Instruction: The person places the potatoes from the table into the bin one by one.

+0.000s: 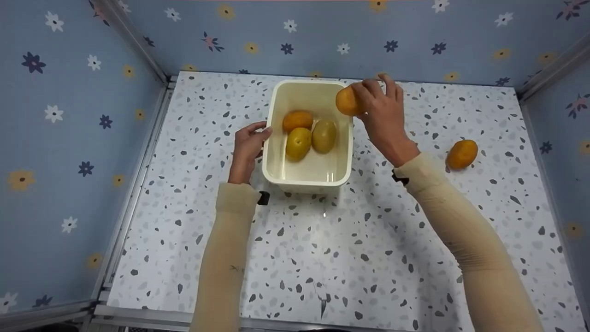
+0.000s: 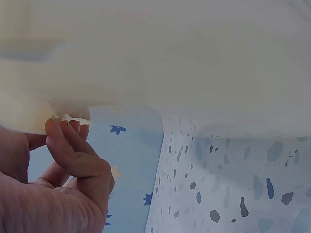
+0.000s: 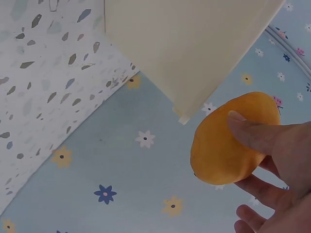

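- So the held orange fruit [image 1: 349, 101] is up in the air by the bin's right rim, close to its far right corner.
- Right hand [image 1: 385, 113] has it pinched, thumb one side, fingertips the other, spare fingers loose.
- White bin [image 1: 309, 183] sits around the middle of the worktop [image 1: 350, 249], towards the far edge.
- Left hand [image 1: 249, 146] is gripping the bin's left rim, fingers bent.
- Inside: an orange fruit [image 1: 297, 121] towards the far left corner, a yellow one [image 1: 298, 144] just nearer, a greenish one [image 1: 324, 136] right of that.
- Loose orange fruit [image 1: 462, 154] lies towards the worktop's right edge.
- Flowery blue panel [image 1: 313, 37] behind the far edge.
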Demonstrator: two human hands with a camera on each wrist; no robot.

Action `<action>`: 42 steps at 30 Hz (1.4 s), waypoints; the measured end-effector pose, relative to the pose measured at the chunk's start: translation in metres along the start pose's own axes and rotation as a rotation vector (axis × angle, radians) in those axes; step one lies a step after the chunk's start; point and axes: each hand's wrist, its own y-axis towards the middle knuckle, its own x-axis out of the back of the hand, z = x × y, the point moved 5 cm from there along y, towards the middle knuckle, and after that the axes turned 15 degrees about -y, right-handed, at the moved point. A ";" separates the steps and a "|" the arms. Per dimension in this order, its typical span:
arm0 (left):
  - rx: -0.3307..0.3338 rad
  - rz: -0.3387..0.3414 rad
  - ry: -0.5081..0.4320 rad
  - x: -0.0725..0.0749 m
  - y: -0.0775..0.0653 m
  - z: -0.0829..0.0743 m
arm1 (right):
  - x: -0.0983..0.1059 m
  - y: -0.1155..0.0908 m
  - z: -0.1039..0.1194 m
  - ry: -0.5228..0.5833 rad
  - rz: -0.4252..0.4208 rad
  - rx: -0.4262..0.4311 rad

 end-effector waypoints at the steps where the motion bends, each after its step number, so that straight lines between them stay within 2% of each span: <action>1: -0.001 -0.001 -0.001 0.000 0.000 0.000 | 0.000 0.001 0.002 0.003 0.004 0.005; 24: 0.025 0.015 -0.007 0.000 -0.003 -0.001 | 0.002 0.014 0.044 -0.027 0.165 0.085; 42: 0.003 0.004 -0.013 0.000 -0.003 -0.001 | 0.002 0.023 0.070 -0.144 0.274 0.151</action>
